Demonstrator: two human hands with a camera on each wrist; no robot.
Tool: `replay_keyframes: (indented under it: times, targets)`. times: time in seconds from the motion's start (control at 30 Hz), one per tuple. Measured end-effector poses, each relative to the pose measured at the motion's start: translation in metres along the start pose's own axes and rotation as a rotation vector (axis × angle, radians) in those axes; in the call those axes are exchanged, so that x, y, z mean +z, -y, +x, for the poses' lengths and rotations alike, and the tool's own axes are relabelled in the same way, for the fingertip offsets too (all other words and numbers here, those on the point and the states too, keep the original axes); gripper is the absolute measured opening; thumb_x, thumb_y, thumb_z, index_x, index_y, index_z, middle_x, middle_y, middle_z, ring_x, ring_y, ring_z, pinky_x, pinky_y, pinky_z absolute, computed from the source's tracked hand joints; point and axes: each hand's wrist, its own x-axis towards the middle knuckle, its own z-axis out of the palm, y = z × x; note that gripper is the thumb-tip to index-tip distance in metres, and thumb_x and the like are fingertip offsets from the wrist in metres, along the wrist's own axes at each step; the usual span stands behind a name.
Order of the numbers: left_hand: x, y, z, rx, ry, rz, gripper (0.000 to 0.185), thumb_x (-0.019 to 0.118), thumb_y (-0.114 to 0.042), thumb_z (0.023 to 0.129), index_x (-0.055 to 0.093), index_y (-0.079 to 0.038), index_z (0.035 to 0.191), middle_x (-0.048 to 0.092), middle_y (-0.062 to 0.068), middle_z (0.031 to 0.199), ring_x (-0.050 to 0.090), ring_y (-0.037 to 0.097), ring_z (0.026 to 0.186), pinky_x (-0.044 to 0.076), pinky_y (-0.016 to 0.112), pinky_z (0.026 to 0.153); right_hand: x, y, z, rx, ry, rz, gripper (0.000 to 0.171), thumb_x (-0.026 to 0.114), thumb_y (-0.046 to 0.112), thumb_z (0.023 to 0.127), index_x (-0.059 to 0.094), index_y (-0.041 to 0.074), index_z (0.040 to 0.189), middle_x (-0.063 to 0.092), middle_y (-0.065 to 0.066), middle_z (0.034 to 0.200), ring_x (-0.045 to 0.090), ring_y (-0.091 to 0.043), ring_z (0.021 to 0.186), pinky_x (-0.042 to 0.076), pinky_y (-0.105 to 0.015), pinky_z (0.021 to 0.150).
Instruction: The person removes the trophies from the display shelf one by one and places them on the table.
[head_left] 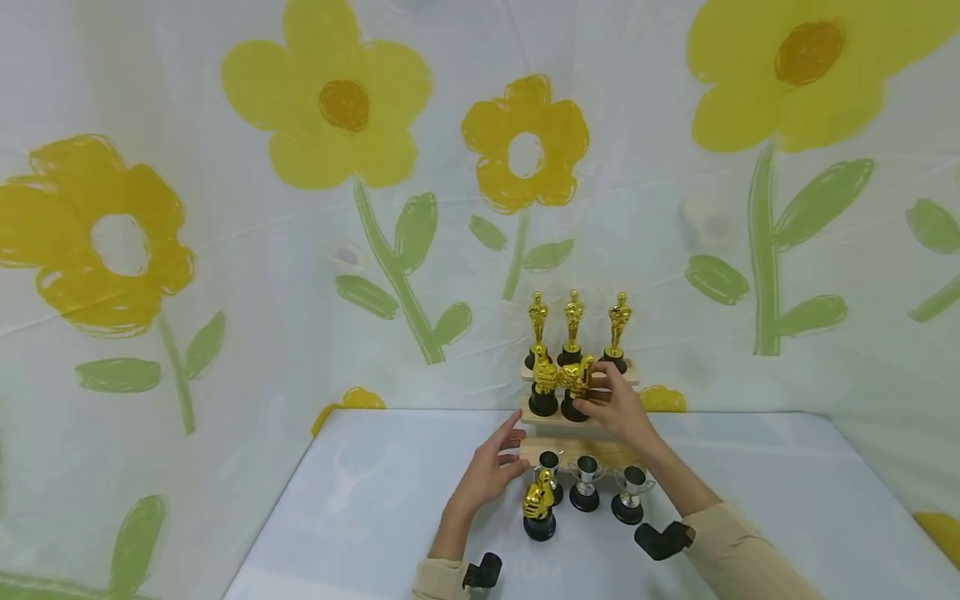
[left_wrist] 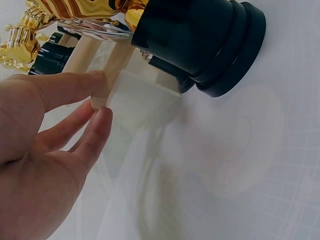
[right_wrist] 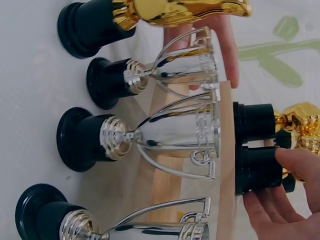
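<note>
My right hand (head_left: 618,406) holds a gold thumbs-up trophy (head_left: 576,379) at the middle tier of a wooden stepped stand (head_left: 592,451). In the right wrist view its thumb and fingers are around the trophy's black base (right_wrist: 257,170). Right beside it stands another thumbs-up trophy (head_left: 543,387). My left hand (head_left: 487,477) pinches the left end of a lower board (left_wrist: 102,87) between thumb and fingertips. A third thumbs-up trophy (head_left: 539,507) stands upright on the table, near the left hand.
Three gold figure trophies (head_left: 573,321) line the top tier. Three silver cups (head_left: 586,479) with black bases stand on the white table (head_left: 360,500) before the stand. Behind the table hangs a flower-printed cloth (head_left: 637,208).
</note>
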Motion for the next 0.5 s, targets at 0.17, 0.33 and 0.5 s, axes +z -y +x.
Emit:
replay_keyframes:
  times: [0.17,0.33,0.5]
  targets:
    - [-0.0016,0.0015,0.0002,-0.001,-0.003,-0.018,0.081,0.07,-0.008,0.09,0.028,-0.028,0.155,0.056,0.014,0.138,0.057,0.028,0.124,0.054,0.037,0.1,0.0025,-0.0001,0.0007,-0.009,-0.011,-0.005,0.056,0.07,0.006,0.089,0.037,0.006,0.135,0.055,-0.032,0.13,0.059,-0.048,0.118,0.057,-0.05,0.093]
    - [-0.0013,0.0035,0.0007,-0.006,0.003,-0.03,0.08,0.069,-0.009,0.09,0.027,-0.029,0.155,0.056,0.016,0.139,0.057,0.029,0.124,0.054,0.038,0.1,0.003,0.0019,-0.0009,-0.007,-0.015,-0.015,0.056,0.07,0.005,0.089,0.037,0.006,0.134,0.055,-0.032,0.129,0.059,-0.048,0.118,0.057,-0.049,0.091]
    - [0.0001,0.0029,0.002,0.002,0.012,-0.04,0.08,0.069,-0.009,0.09,0.027,-0.027,0.156,0.055,0.017,0.139,0.057,0.03,0.124,0.054,0.039,0.1,0.0007,0.0024,-0.0039,-0.003,-0.024,-0.02,0.055,0.07,0.005,0.089,0.038,0.007,0.133,0.056,-0.031,0.128,0.06,-0.047,0.117,0.058,-0.048,0.091]
